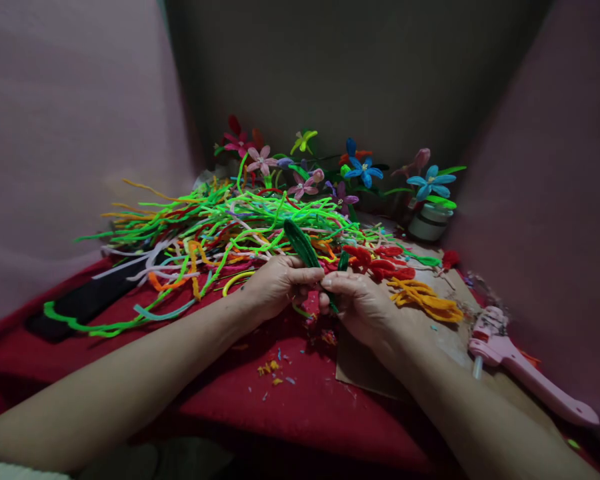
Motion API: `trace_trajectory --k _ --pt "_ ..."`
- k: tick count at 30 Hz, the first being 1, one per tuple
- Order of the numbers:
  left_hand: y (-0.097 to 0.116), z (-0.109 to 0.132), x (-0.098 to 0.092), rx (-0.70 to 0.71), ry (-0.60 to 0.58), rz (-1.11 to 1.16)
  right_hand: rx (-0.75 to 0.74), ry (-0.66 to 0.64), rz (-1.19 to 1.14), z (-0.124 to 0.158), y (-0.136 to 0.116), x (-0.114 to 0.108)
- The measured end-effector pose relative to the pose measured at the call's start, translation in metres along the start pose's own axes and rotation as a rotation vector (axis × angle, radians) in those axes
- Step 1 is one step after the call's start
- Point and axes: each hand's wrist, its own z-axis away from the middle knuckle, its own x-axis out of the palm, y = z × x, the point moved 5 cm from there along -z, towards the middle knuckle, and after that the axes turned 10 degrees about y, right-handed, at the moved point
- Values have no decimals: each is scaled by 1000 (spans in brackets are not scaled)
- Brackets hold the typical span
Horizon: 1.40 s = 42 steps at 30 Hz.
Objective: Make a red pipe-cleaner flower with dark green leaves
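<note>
My left hand and my right hand meet over the red cloth, both closed on a dark green pipe-cleaner piece bent into a leaf shape that sticks up between them. The left fingers pinch its lower part; the right fingers pinch its stem just beside them. Just beyond the hands lies a big tangle of loose pipe cleaners, mostly bright green. Red pipe-cleaner shapes and an orange bundle lie to the right of my right hand.
Finished pipe-cleaner flowers stand at the back, some in a small white pot. A pink glue gun lies at the right on a cardboard sheet. A black flat object lies left. Small scraps dot the cloth.
</note>
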Motion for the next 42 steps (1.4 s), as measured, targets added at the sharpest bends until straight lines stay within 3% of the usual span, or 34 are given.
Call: trace_trajectory --k 5,10,17,23,28,35,38,42 --pt "0 2 4 -38 -42 83 29 -27 -1 2 -2 1" --pt "12 -4 -7 60 -15 230 -36 32 53 3 -6 -2" --pt "25 -8 -14 74 -19 291 -42 -38 71 3 -3 1" --pt "27 -5 -15 144 82 274 -45 -5 113 4 -2 0" --pt "8 0 -3 52 -37 46 -162 128 189 6 -7 -2" --pt "6 1 -4 69 -1 -44 -85 -32 150 5 1 4" --pt "7 2 -1 42 -24 6 -160 22 210 7 -5 3" --pt "5 2 -2 27 37 14 -269 77 334 12 -12 4"
